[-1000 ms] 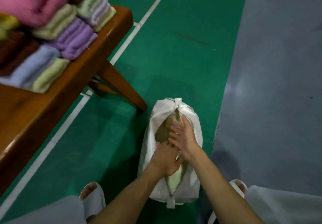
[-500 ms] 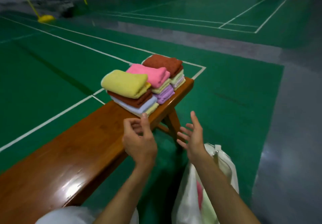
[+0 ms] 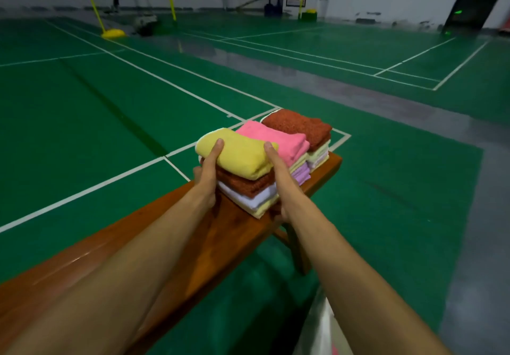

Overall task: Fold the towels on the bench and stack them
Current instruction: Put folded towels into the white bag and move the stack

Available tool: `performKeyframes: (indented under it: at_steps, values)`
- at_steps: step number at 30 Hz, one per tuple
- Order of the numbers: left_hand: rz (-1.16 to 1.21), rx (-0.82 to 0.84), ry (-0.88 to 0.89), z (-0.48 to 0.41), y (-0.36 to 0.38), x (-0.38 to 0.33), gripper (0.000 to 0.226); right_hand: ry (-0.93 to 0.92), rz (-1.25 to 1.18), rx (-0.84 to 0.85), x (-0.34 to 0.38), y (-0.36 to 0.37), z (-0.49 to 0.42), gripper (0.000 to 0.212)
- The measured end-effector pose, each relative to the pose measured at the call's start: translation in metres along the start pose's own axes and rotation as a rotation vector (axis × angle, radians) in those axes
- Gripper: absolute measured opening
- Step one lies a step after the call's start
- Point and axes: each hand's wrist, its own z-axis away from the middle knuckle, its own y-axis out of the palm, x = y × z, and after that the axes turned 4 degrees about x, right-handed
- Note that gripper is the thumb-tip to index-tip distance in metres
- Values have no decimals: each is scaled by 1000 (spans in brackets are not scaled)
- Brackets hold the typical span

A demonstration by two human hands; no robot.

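Head camera: left hand (image 3: 207, 174) and right hand (image 3: 282, 179) clasp the nearest towel stack (image 3: 244, 187) from either side, thumbs atop its yellow towel (image 3: 240, 154). Stack rests on the bench (image 3: 209, 244).

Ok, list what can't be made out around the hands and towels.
Head view only:
- Left hand and right hand: fingers hidden by the near stack; only thumbs show, so the grip is unclear.
- Middle stack: lower towels mostly hidden by the near stack.
- Bag: blurred, cut off by the bottom edge and the right forearm.
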Motion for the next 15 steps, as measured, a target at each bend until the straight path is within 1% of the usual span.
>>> performKeyframes:
  at_steps: [2,4,8,10,11,12,14,15]
  values:
    - [-18,2,52,24,18,-11,91,18,2,-17,-4,3,-8,115]
    - [-52,-49,84,29,23,-11,78,29,-3,-11,-5,5,-11,108]
    - [-75,-152,89,38,22,0,81,48,37,-17,-11,-3,-9,81]
    - [-91,-221,117,48,24,8,75,91,41,13,-19,-9,-6,98]
    - [-102,-259,128,55,26,13,76,113,29,36,-23,-14,-3,102]
    - [-106,-294,140,63,27,20,78,122,-2,63,-27,-20,3,96]
    - [-110,-361,162,80,31,33,84,141,-91,132,-34,-33,24,71]
    - [-115,-378,156,90,33,39,86,149,-139,176,-40,-42,31,63]
